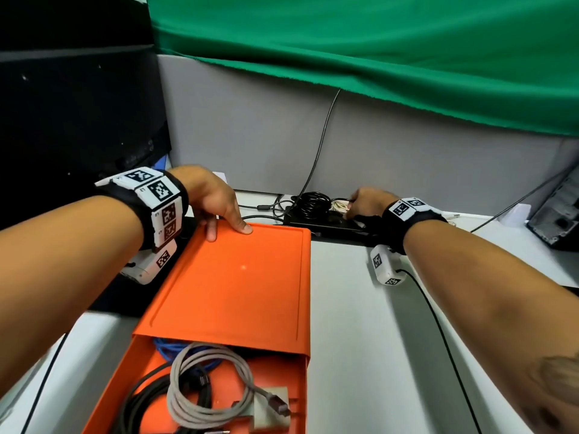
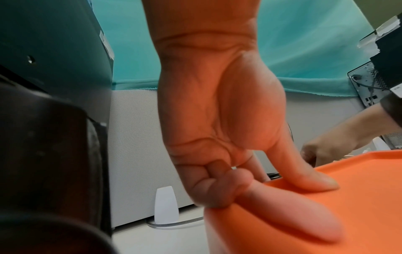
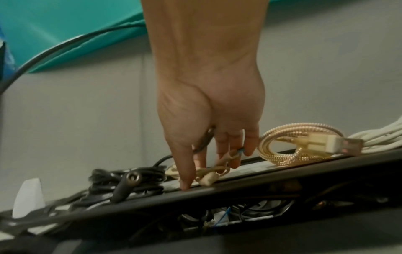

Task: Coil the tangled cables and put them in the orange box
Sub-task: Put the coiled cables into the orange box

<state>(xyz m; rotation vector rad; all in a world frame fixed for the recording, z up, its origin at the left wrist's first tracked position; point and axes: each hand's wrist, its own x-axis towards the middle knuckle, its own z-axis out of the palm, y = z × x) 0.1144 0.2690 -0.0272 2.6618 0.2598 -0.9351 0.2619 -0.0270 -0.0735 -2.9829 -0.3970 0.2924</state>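
Flat orange cardboard box [image 1: 200,386] on the white desk [image 1: 360,339], its orange sliding lid [image 1: 232,283] pushed back, the near end uncovered. Inside: a coiled grey cable with a pale plug block [image 1: 206,393], a dark coiled cable [image 1: 141,402] beside it, a blue cable [image 1: 175,349] partly under the lid. Left hand [image 1: 216,202] at the lid's far left corner, thumb [image 2: 304,175] flat on top, other fingers [image 2: 219,190] curled over the edge, gripping it. Farther back, on a flat black device [image 1: 322,222] against the grey partition [image 1: 250,126], more cables: a black coiled cable [image 1: 313,203], a thin beige cable [image 3: 208,173], a gold braided cable with a USB plug [image 3: 298,142], white cables [image 3: 383,135] at the right edge. Right hand [image 1: 366,203] down on the beige cable, fingers [image 3: 230,151] hooked into its loops, thumb tip [image 3: 185,185] on the device. Green cloth [image 1: 376,45] above the partition; dark monitor [image 1: 72,98] at left; thin black lead [image 1: 319,142] down the partition.
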